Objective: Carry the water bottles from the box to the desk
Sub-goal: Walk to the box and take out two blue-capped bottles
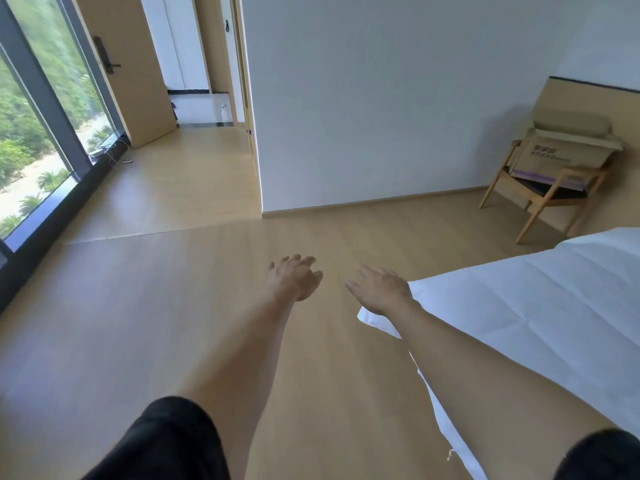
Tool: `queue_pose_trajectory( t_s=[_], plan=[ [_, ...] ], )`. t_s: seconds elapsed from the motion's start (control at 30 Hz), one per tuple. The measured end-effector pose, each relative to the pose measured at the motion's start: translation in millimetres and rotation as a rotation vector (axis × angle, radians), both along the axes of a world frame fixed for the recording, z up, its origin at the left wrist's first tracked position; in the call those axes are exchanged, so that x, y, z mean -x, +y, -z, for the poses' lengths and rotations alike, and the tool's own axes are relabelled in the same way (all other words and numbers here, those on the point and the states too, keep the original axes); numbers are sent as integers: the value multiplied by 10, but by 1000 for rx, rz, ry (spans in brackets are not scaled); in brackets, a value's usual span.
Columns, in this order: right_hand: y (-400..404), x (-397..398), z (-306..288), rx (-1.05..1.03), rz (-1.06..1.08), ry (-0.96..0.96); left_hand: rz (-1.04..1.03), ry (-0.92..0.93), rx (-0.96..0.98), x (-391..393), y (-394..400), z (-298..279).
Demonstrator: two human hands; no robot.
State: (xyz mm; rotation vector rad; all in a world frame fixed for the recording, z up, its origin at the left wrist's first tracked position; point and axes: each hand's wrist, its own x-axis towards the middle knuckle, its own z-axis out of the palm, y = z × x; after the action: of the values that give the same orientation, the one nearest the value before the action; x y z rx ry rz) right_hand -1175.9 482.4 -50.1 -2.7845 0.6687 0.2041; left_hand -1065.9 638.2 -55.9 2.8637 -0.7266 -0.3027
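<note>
**Reaching out with both hands free**

Sitting open-topped on the wooden chair [543, 188] in the far right corner is the cardboard box [568, 150], well apart from me; I cannot see any bottles in it from here. My left hand [294, 277] and right hand [379, 289] stretch forward over the wooden floor [156, 306], palms down, fingers relaxed and loosely spread, holding nothing. The right hand hangs just beside the corner of the white bed [536, 306]. A tall window [38, 116] fills the left side, with a door [124, 64] beyond it.
</note>
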Motion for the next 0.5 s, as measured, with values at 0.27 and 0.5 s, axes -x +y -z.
queue_pose_trajectory(
  t_s=[0.27,0.5],
  plan=[
    [-502,-987,79,15,74,12,97,10,-30,-1030,-561,85],
    [-1198,-2115,280,-8,86,35,122,-20,-92,-2122,-1213,71]
  ],
)
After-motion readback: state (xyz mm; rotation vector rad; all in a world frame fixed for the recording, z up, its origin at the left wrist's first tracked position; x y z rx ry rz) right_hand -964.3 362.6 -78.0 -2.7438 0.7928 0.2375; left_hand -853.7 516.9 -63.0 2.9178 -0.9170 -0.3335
